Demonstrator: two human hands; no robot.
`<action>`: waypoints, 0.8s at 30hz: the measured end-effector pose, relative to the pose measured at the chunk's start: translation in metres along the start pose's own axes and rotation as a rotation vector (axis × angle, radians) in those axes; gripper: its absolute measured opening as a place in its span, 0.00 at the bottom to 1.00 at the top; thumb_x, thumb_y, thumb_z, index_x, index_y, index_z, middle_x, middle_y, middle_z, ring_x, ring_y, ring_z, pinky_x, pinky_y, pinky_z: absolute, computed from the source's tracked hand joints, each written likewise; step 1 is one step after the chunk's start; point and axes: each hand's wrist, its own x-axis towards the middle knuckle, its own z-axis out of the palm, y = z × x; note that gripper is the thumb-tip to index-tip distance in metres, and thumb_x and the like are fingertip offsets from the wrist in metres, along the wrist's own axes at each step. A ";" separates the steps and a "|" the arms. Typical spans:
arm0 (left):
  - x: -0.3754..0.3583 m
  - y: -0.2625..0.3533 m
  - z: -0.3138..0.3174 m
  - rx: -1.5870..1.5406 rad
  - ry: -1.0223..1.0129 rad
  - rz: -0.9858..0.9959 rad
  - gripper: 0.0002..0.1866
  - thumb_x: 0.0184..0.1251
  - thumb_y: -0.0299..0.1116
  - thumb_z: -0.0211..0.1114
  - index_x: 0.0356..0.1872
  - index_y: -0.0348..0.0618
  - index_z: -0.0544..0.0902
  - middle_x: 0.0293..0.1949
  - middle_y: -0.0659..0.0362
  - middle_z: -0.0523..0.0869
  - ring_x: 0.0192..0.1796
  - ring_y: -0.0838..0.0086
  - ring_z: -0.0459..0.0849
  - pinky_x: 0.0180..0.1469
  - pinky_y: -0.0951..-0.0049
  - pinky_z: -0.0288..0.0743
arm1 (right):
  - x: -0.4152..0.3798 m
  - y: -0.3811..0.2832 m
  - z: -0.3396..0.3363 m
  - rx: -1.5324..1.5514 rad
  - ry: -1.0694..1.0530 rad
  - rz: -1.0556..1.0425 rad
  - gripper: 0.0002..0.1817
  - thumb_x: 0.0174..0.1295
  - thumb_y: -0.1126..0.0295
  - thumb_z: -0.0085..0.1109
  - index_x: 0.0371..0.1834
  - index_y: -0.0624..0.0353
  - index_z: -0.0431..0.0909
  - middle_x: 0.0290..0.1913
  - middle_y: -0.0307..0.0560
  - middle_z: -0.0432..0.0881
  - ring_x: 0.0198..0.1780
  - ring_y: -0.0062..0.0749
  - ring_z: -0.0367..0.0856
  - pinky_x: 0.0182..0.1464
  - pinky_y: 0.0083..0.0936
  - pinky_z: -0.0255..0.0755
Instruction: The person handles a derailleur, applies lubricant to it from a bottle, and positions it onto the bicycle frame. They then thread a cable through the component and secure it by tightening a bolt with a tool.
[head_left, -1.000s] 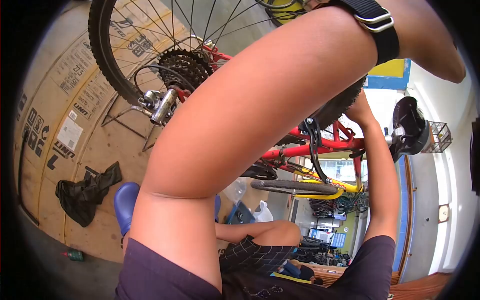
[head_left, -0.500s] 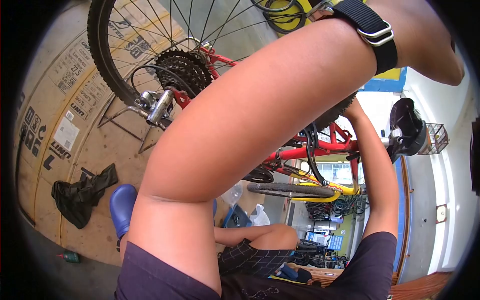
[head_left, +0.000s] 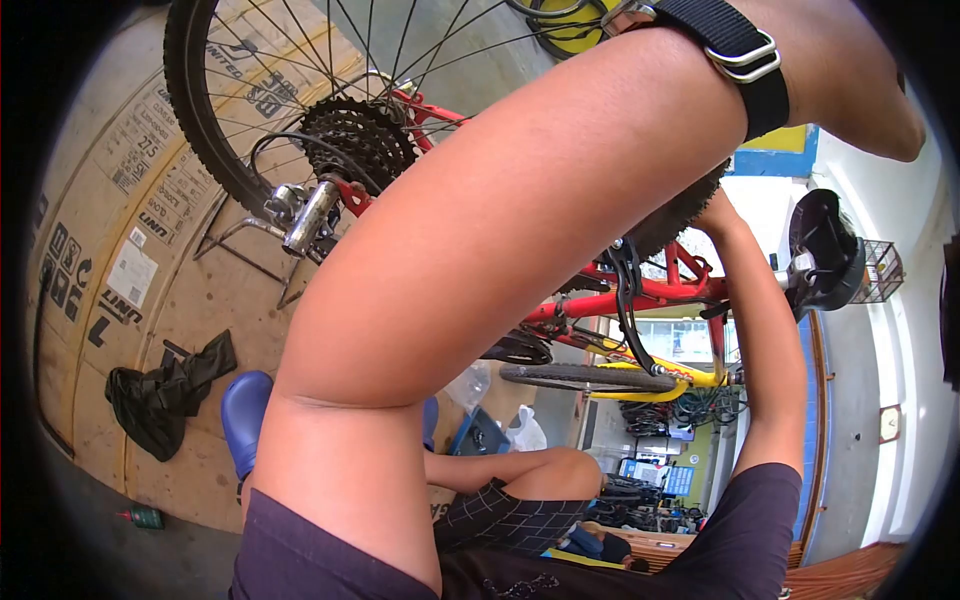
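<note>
The view lies sideways, with the floor on the left. My left arm crosses the frame close up, with a black strap on its wrist. My left hand (head_left: 868, 112) is at the upper right edge, its fingers out of sight. My right hand (head_left: 712, 215) is beside the knobby tyre (head_left: 682, 212) of a red bicycle (head_left: 655, 292); its fingers are hidden behind the tyre and my left arm. The spoked rear wheel (head_left: 185, 90) shows its dark sprocket cassette (head_left: 358, 145) and a silver derailleur (head_left: 312, 218) below it.
Flattened cardboard (head_left: 175, 290) covers the floor, with a dark cloth (head_left: 165, 390) and a small green bottle (head_left: 147, 517). Beyond are a yellow bicycle (head_left: 700, 378), a blue tray (head_left: 475, 436) and a white plastic bag (head_left: 526, 430). A person (head_left: 595, 543) is in the background.
The wheel and cassette sit slightly further left in view, and my right forearm slightly further right. More tyre shows beside my right hand. My left arm keeps nearly the same pose.
</note>
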 end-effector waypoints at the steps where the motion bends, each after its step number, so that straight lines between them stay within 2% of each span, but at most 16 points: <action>1: -0.001 0.004 0.004 0.029 0.031 -0.020 0.16 0.58 0.30 0.58 0.28 0.22 0.85 0.31 0.30 0.85 0.38 0.41 0.87 0.48 0.54 0.83 | -0.001 -0.002 0.000 0.000 -0.009 0.009 0.33 0.52 0.70 0.77 0.64 0.60 0.77 0.66 0.53 0.79 0.68 0.41 0.74 0.70 0.39 0.66; 3: -0.002 0.005 0.005 0.037 0.028 -0.026 0.16 0.59 0.31 0.58 0.29 0.21 0.85 0.31 0.30 0.85 0.38 0.41 0.87 0.48 0.54 0.83 | -0.002 -0.002 0.000 -0.009 -0.011 0.023 0.33 0.53 0.71 0.76 0.64 0.60 0.77 0.66 0.54 0.79 0.68 0.42 0.74 0.70 0.39 0.67; 7: 0.002 -0.004 -0.008 -0.043 -0.108 0.015 0.16 0.59 0.31 0.58 0.30 0.22 0.85 0.32 0.30 0.85 0.38 0.40 0.87 0.49 0.54 0.83 | -0.001 0.001 -0.002 -0.075 -0.003 -0.020 0.31 0.54 0.72 0.75 0.64 0.61 0.77 0.65 0.54 0.80 0.66 0.42 0.75 0.69 0.39 0.68; 9: 0.001 -0.009 -0.008 -0.029 -0.095 0.108 0.16 0.59 0.32 0.58 0.29 0.23 0.85 0.32 0.30 0.85 0.38 0.40 0.87 0.49 0.54 0.82 | -0.001 -0.001 -0.003 -0.077 -0.023 -0.072 0.31 0.55 0.72 0.74 0.64 0.61 0.76 0.65 0.54 0.80 0.66 0.42 0.76 0.68 0.39 0.68; 14: -0.005 -0.010 -0.004 -0.026 -0.110 0.088 0.17 0.59 0.32 0.58 0.29 0.23 0.85 0.31 0.30 0.85 0.38 0.40 0.87 0.49 0.54 0.82 | -0.003 -0.041 -0.010 0.040 -0.098 0.004 0.31 0.56 0.72 0.74 0.64 0.61 0.76 0.64 0.54 0.80 0.65 0.42 0.76 0.68 0.39 0.69; 24: 0.004 -0.008 -0.009 -0.047 -0.189 0.035 0.18 0.58 0.34 0.59 0.30 0.23 0.86 0.31 0.30 0.85 0.38 0.40 0.87 0.49 0.54 0.82 | -0.002 -0.053 -0.020 -0.018 -0.151 0.021 0.28 0.53 0.72 0.74 0.60 0.61 0.80 0.61 0.53 0.83 0.62 0.41 0.79 0.65 0.38 0.71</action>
